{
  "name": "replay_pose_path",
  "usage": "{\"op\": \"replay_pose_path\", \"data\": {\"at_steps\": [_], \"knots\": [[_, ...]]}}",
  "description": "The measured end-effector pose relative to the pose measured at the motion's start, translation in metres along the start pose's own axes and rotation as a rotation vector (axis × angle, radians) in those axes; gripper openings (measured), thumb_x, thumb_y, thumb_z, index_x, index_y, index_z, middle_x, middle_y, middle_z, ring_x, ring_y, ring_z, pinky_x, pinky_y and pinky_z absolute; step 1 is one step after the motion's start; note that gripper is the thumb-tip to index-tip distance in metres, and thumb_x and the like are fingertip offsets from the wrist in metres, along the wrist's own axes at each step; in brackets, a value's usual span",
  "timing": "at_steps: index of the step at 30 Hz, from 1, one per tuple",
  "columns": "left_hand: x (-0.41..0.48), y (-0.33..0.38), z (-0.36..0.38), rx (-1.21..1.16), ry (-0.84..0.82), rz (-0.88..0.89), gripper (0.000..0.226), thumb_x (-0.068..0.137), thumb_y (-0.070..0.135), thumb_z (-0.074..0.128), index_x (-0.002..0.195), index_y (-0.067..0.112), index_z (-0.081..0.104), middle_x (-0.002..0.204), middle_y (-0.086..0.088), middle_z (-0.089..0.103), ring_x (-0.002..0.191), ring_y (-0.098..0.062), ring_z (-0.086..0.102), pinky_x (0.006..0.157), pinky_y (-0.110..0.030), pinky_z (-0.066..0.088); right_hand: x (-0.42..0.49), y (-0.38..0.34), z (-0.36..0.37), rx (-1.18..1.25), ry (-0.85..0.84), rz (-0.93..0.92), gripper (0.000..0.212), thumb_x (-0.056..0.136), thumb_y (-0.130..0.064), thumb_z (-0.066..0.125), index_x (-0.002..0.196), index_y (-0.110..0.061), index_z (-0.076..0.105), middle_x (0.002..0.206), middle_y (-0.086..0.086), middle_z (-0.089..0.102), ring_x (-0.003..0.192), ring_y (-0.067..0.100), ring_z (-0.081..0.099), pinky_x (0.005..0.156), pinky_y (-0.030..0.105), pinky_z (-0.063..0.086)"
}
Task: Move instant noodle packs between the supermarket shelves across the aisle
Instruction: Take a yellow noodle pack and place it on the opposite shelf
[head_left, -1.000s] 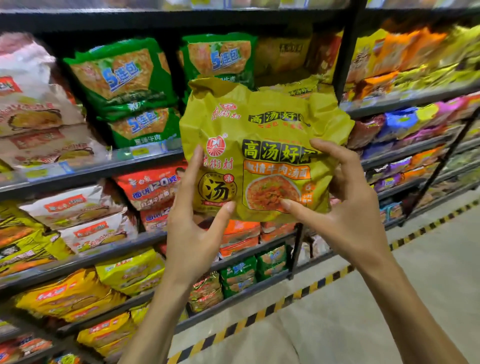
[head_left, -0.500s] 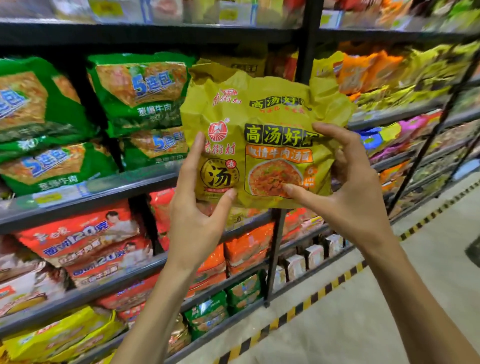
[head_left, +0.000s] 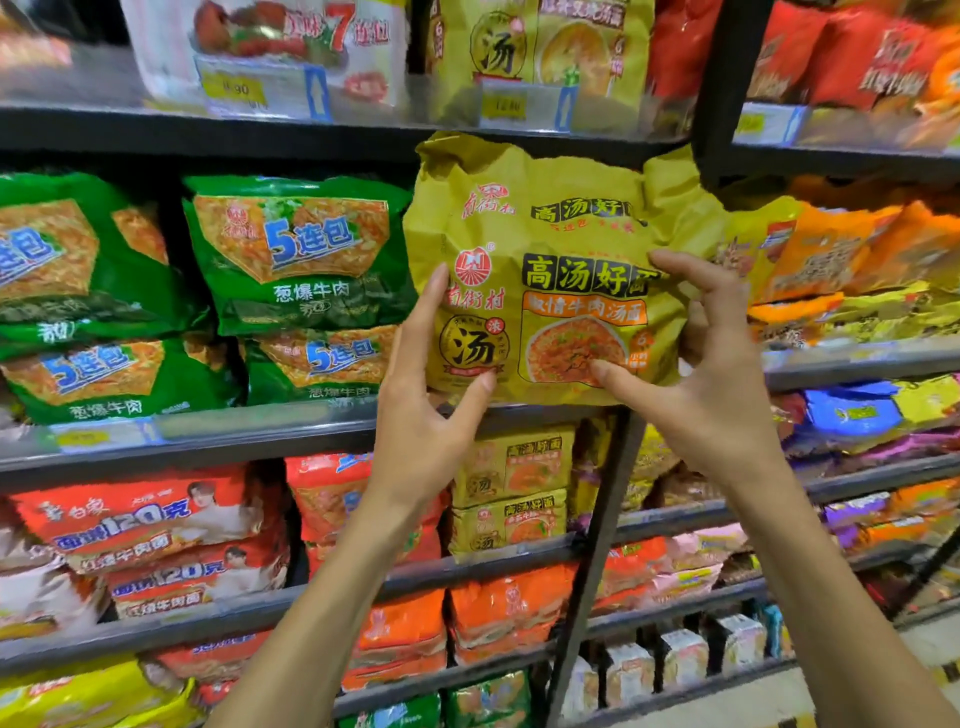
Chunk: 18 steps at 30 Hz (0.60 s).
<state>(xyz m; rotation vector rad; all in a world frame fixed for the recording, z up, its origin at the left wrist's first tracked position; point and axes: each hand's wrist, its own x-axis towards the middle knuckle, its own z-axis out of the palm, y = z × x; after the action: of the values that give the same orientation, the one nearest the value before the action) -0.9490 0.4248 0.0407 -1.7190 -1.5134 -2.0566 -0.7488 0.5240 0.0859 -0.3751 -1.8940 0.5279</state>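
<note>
Head view, nearest first: two bare forearms rise from the bottom edge, and both hands grasp one yellow noodle pack (head_left: 545, 280) by its lower part, the left hand (head_left: 421, 415) with thumb on the front and fingers along the left edge, the right hand (head_left: 711, 384) with thumb on the front and fingers curled round the right edge. The pack is upright, raised in front of the shelf edge (head_left: 260, 426) at the level of the second tier from the top, its crumpled top just under the upper shelf board (head_left: 208, 135). By my judgement the carry is nearly over and the placing is left: the pack is not yet set down or let go. Behind it, green five-packs (head_left: 296, 249) fill the slot just to the left, a black upright post (head_left: 722, 78) stands to the right, and orange packs (head_left: 831, 249) lie beyond; the gap between the green packs and the post looks narrow, so the soft bag may catch on either.
</note>
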Motion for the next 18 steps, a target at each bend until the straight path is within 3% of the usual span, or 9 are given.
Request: {"op": "replay_pose_path", "data": {"at_steps": [5,8,13,16,18], "knots": [[0.028,-0.023,0.031,0.051,0.046,0.022,0.085,0.090,-0.003,0.067,0.159,0.027,0.028,0.161,0.021,0.031,0.151,-0.013,0.030,0.110,-0.059,0.043,0.040,0.055,-0.003,0.089,-0.045,-0.033,0.083,0.074,-0.011,0.087,0.141,-0.025,0.039,0.132,-0.002,0.054,0.112,0.023,0.063,0.096,0.049,0.052],[0.038,-0.033,0.044,0.059,0.078,0.008,0.085,0.090,-0.003,0.067,0.158,0.031,0.028,0.161,0.018,0.031,0.151,-0.013,0.031,0.109,-0.057,0.045,0.059,0.082,-0.003,0.134,-0.060,-0.058,0.083,0.074,-0.011,0.086,0.141,-0.026,0.040,0.136,-0.003,0.052,0.115,0.026,0.061,0.097,0.053,0.050],[0.044,-0.046,0.062,0.119,0.144,0.029,0.086,0.089,-0.005,0.066,0.157,0.029,0.026,0.160,0.014,0.030,0.149,-0.017,0.033,0.104,-0.053,0.050,0.076,0.110,-0.002,0.194,-0.093,-0.098,0.084,0.073,-0.003,0.085,0.139,-0.028,0.039,0.132,0.001,0.054,0.103,0.029,0.064,0.089,0.053,0.052],[0.046,-0.059,0.070,0.133,0.186,0.061,0.086,0.089,-0.003,0.065,0.158,0.030,0.026,0.161,0.008,0.030,0.146,-0.026,0.037,0.094,-0.059,0.054,0.078,0.122,0.001,0.205,-0.084,-0.147,0.083,0.073,0.003,0.082,0.138,-0.026,0.039,0.129,-0.009,0.053,0.092,0.031,0.061,0.076,0.050,0.053],[0.046,-0.065,0.074,0.105,0.198,0.061,0.086,0.089,-0.001,0.064,0.156,0.037,0.027,0.160,0.008,0.032,0.147,-0.027,0.037,0.098,-0.048,0.055,0.080,0.128,0.003,0.204,-0.079,-0.167,0.081,0.073,0.007,0.078,0.137,-0.023,0.040,0.122,-0.031,0.048,0.087,0.029,0.060,0.071,0.049,0.053]]}}
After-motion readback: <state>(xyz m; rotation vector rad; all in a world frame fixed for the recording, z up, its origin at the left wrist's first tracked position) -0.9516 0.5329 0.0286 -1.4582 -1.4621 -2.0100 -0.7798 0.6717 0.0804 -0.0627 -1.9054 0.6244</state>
